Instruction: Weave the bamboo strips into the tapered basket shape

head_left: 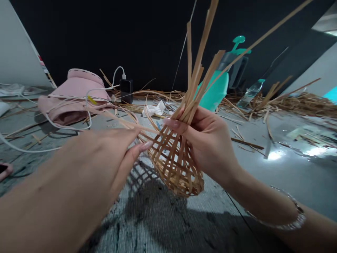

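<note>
The right hand (pixel 207 144) clamps its fingers on gathered strips (pixel 196 84) of a bamboo basket (pixel 176 172); the left hand (pixel 79 172), at eight o'clock, has fingers together on a loose strip (pixel 116 121).

Half-woven bamboo basket (pixel 175 172), rounded base hanging down, tilted, up in mid-air at centre view! Tight weave at the bottom, wide gaps above it. Flat upright bamboo strips (pixel 197 73) bunched and fanning high out of the top, gripped in the right hand (pixel 207 144). Long loose strands (pixel 118 121) sweeping off toward the left hand (pixel 86 165), just at its fingers. Ragged, uneven strip ends all over!
</note>
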Demonstrator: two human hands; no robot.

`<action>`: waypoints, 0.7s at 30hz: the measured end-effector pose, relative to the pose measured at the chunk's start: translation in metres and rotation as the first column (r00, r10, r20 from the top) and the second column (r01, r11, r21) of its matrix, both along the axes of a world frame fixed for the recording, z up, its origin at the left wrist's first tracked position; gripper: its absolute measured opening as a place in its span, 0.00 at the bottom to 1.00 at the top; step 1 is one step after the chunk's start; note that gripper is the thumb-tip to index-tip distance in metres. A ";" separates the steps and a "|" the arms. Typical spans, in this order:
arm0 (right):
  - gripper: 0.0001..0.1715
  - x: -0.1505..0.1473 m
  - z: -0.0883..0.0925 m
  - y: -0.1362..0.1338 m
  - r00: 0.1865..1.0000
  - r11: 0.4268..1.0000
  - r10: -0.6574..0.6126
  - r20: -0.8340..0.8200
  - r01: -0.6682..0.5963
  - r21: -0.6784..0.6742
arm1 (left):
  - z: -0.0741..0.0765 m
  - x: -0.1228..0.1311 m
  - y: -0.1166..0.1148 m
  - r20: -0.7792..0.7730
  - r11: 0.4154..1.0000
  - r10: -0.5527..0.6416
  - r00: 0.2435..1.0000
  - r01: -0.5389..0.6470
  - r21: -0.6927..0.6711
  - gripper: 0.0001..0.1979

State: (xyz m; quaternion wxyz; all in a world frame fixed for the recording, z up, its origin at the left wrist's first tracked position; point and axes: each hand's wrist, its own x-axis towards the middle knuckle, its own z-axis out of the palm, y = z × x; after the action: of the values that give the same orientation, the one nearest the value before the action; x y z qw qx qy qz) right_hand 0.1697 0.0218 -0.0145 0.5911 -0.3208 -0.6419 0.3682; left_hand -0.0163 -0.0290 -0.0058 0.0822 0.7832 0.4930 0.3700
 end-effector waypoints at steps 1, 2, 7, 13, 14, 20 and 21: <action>0.07 0.000 0.000 0.001 1.000 1.000 -0.019 -0.007 0.019 0.014 | -0.002 0.001 0.003 -0.082 0.999 0.019 0.996 -0.016 0.037 0.13; 0.07 0.000 -0.001 0.002 0.999 0.999 -0.032 -0.017 0.032 0.024 | -0.003 0.003 0.005 -0.127 0.997 0.033 0.991 -0.024 0.074 0.12; 0.07 -0.003 -0.003 0.003 0.991 0.995 -0.090 -0.100 0.094 0.040 | -0.013 0.010 0.009 -0.021 0.936 0.155 0.988 -0.140 0.322 0.11; 0.08 -0.004 -0.005 0.004 0.987 0.998 -0.057 -0.152 0.059 0.007 | -0.023 0.025 0.015 0.424 0.983 -0.073 0.903 0.138 -0.124 0.14; 0.07 -0.004 -0.006 0.003 0.986 0.999 -0.032 -0.164 0.031 -0.005 | -0.024 0.027 0.018 0.507 0.959 -0.097 0.857 0.217 -0.182 0.14; 0.06 -0.003 -0.010 0.002 0.988 0.995 0.075 -0.135 -0.083 -0.053 | -0.022 0.018 0.039 0.610 0.743 -0.243 0.754 0.549 -0.383 0.10; 0.07 -0.003 -0.011 0.003 0.987 0.994 0.083 -0.134 -0.092 -0.058 | -0.023 0.014 0.042 0.624 0.708 -0.257 0.738 0.583 -0.399 0.08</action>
State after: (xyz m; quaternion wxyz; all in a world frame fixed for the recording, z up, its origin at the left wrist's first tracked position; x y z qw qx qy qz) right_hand 0.1669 0.0247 -0.0252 0.6049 -0.2860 -0.6029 0.4346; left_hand -0.0027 0.0135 -0.0287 0.5294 0.6832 0.3374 0.3730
